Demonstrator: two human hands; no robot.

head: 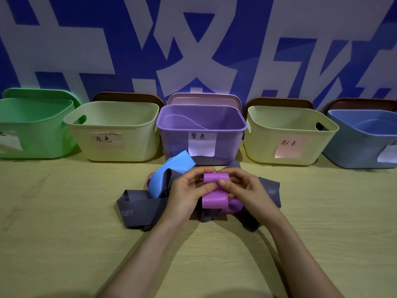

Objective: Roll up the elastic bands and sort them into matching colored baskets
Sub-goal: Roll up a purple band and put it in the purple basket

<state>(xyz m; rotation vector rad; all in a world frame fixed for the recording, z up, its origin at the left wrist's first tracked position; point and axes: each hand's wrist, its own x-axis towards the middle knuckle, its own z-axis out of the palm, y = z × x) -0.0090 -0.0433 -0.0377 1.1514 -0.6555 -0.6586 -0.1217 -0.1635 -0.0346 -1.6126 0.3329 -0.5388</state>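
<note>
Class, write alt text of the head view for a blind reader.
Left hand and right hand hold a partly rolled purple band over a grey band and a blue band. A purple basket stands behind, among four others.

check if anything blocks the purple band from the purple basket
Nothing visible does. The purple basket stands open straight behind the purple band; the blue band curls up just left of that path.

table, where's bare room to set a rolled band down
Bare table left of the gray band, by the green basket; also right of it, by the blue basket. Crowded centre: left hand and right hand hold the purple band.
</note>
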